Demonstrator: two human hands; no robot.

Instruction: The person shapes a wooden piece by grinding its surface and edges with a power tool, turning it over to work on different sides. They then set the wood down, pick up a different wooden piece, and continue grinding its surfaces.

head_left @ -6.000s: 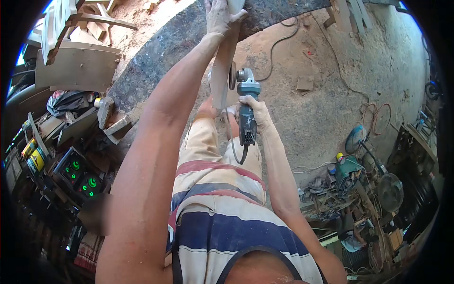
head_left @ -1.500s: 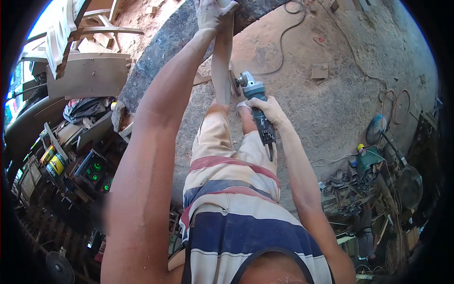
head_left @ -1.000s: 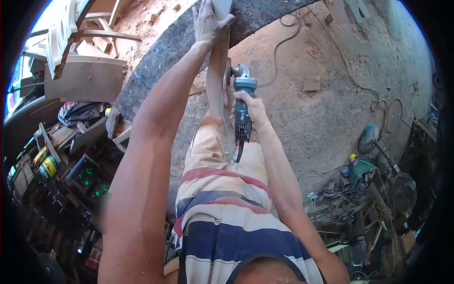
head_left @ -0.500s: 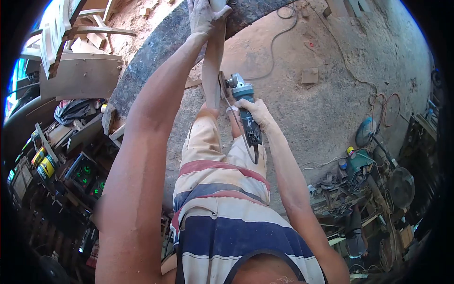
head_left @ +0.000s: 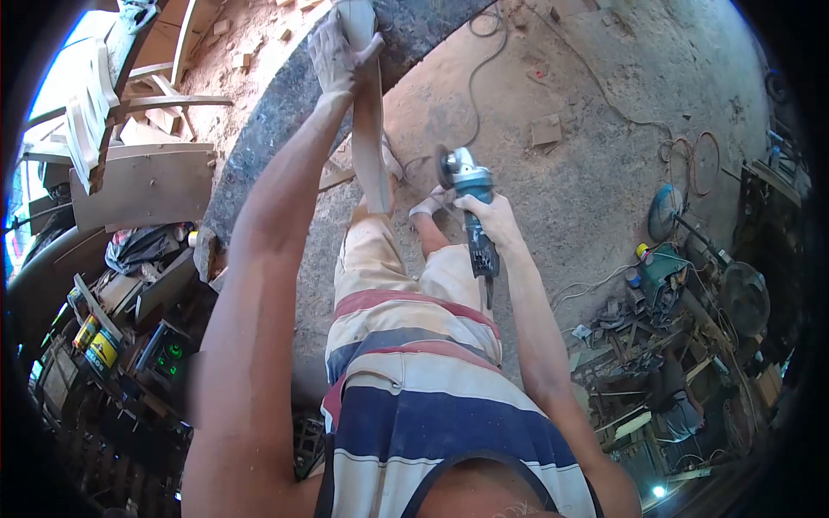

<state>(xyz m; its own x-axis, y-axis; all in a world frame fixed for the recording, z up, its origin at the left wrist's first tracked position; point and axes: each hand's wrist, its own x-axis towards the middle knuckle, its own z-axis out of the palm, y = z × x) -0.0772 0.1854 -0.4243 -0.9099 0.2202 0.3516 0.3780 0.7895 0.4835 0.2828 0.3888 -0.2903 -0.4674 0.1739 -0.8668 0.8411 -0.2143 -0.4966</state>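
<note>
A long, slightly curved piece of wood [head_left: 369, 142] reaches from the dark bench top [head_left: 285, 108] back toward my thighs. My left hand [head_left: 339, 59] grips its far part over the bench, with the thumb across the wood and the fingers along the left side. An angle grinder [head_left: 472, 180] is in my right hand [head_left: 492, 220], the fingers wrapped around its body. Its disc [head_left: 445, 166] points up and left, apart from the wood by a visible gap. The grinder's cord hangs at its rear end.
A cable [head_left: 473, 95] runs over the dusty floor [head_left: 587, 181], where a small wooden block [head_left: 546, 130] lies. Curved wooden parts [head_left: 91, 121] are stacked at upper left. A fan [head_left: 744, 298] and clutter stand at right. Cans [head_left: 102, 350] sit at left.
My right hand has moved the grinder to the right, taking its disc away from the wood's edge. My left hand remains on the wood, and the view has shifted slightly.
</note>
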